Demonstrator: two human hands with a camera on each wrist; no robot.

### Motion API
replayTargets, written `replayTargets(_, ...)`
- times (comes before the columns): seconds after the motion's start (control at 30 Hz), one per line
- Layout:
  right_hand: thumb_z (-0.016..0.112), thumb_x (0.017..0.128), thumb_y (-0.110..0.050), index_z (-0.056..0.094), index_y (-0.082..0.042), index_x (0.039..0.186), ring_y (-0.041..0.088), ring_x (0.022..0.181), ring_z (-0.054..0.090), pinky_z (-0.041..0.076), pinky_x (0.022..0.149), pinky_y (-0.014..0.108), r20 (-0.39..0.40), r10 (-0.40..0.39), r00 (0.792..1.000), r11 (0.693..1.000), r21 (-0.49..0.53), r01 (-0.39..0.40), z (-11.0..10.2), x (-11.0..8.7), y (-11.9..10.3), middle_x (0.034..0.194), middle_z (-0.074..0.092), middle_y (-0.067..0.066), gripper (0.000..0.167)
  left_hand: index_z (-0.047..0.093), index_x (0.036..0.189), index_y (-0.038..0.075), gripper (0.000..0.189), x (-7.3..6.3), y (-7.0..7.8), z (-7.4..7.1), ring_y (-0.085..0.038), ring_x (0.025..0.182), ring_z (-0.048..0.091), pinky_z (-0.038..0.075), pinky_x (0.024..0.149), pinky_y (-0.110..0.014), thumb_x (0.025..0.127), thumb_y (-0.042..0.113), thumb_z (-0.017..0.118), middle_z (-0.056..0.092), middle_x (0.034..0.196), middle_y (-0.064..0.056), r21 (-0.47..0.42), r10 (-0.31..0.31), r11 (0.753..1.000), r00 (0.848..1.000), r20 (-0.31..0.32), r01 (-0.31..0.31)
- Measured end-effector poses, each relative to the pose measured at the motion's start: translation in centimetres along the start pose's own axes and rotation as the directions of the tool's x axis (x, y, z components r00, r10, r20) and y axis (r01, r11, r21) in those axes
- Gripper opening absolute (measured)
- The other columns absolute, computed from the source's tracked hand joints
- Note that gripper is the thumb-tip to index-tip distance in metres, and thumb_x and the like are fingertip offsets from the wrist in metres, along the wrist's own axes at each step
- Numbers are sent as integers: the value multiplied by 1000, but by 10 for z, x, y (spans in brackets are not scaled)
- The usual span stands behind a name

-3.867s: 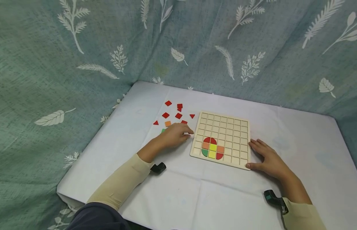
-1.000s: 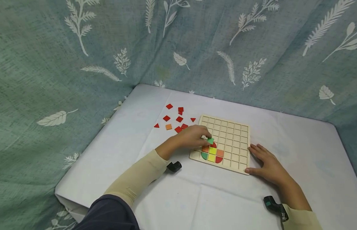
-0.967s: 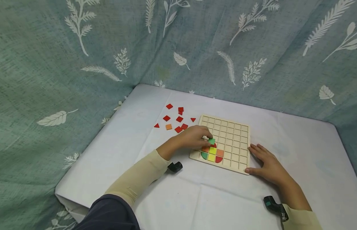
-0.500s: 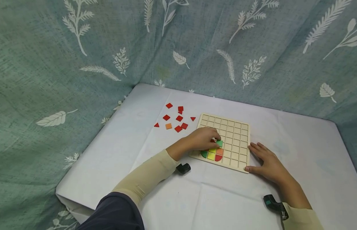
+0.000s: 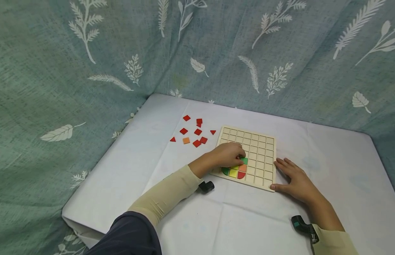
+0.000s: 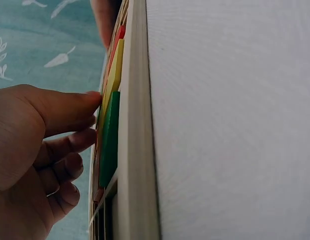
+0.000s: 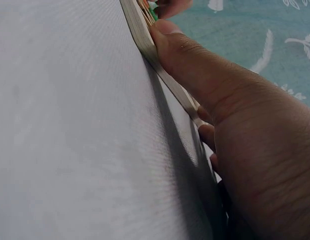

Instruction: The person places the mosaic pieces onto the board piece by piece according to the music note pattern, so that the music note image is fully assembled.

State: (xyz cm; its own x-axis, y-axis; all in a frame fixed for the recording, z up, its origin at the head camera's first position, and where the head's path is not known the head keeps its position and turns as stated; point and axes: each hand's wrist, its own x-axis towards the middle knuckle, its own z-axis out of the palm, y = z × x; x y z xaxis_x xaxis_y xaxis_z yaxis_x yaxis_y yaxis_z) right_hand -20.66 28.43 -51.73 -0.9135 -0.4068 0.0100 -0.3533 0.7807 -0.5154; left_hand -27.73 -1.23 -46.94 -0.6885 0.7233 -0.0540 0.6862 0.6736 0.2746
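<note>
My left hand [image 5: 228, 155] reaches over the wooden grid board [image 5: 260, 159], thumb and forefinger pinching the left side of a green square tile [image 5: 245, 161]. This tile lies over a cell just above an orange square [image 5: 242, 168]. Lower down sit a red quarter-round [image 5: 241, 175], a yellow square [image 5: 233, 173] and a green quarter-round [image 6: 111, 142]. The hand covers the upper-left pieces in the head view. At the board's right side my right hand [image 5: 294, 180] is spread, its thumb [image 7: 187, 57] on the near corner and its fingertips against the edge.
Left of the board lie several loose red squares [image 5: 198, 131], a few red triangles [image 5: 213, 132] and one orange square [image 5: 186, 140]. A white cloth [image 5: 191, 219] covers the table, and a leaf-patterned curtain [image 5: 216, 46] hangs behind and to the left.
My left hand has gone from the loose tiles to the board, carrying the green square rightward and down to the cell above the orange one. My right hand stays at the board's edge.
</note>
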Motion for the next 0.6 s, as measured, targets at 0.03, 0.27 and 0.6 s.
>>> replayTargets(0.03, 75, 71, -64, 37, -6, 150, 36, 144, 15, 18, 106, 64, 0, -2, 1000, 1000, 0, 2, 0, 0, 0, 155, 31, 14, 105, 73, 99, 20, 16, 1, -1, 1, -6, 81, 48, 41, 68, -22, 92, 33, 67, 55, 90, 10, 4, -1, 1000, 1000, 1, 1)
replayTargets(0.27, 76, 72, -62, 37, -5, 150, 36, 144, 15, 18, 106, 64, -1, 0, 1000, 1000, 3, 0, 0, 0, -1, 155, 31, 15, 104, 72, 96, 20, 14, 2, -4, 1, -7, 79, 48, 40, 68, -23, 94, 32, 64, 54, 88, 10, 21, 3, 1000, 1000, 0, -3)
replayTargets(0.6, 76, 74, -60, 35, -6, 151, 35, 145, 14, 17, 106, 64, 3, -3, 1000, 1000, -3, 3, -1, 0, 0, 155, 30, 15, 103, 73, 98, 18, 16, -4, -9, -3, -7, 84, 52, 43, 75, -23, 95, 28, 61, 60, 94, 7, 0, 19, 1000, 1000, -20, -19)
